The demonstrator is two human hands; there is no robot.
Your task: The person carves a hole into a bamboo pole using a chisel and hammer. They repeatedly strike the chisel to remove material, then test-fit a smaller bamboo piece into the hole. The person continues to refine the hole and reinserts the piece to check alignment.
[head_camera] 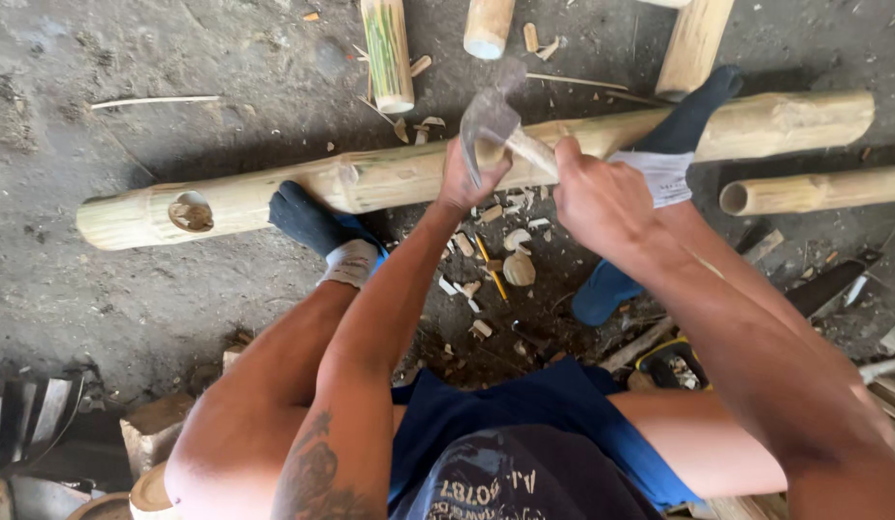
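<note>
A long pale bamboo pole (370,178) lies across the dirt floor, with a round hole (190,212) cut near its left end. Both of my sock-clad feet rest against it, the left foot (317,226) and the right foot (679,135). I hold a small hatchet over the pole's middle; its grey head (491,120) is motion-blurred. My left hand (472,178) grips just below the head. My right hand (597,197) grips the wooden handle (534,149) farther back. Pale wood chips (515,265) lie below the hands.
Short bamboo sections lie beyond the pole (388,53) (488,24) (693,43), and another pole (814,191) lies at the right. A yellow pencil (491,272), a blue slipper (602,289), a dark blade (833,284) and wood blocks (154,424) surround me.
</note>
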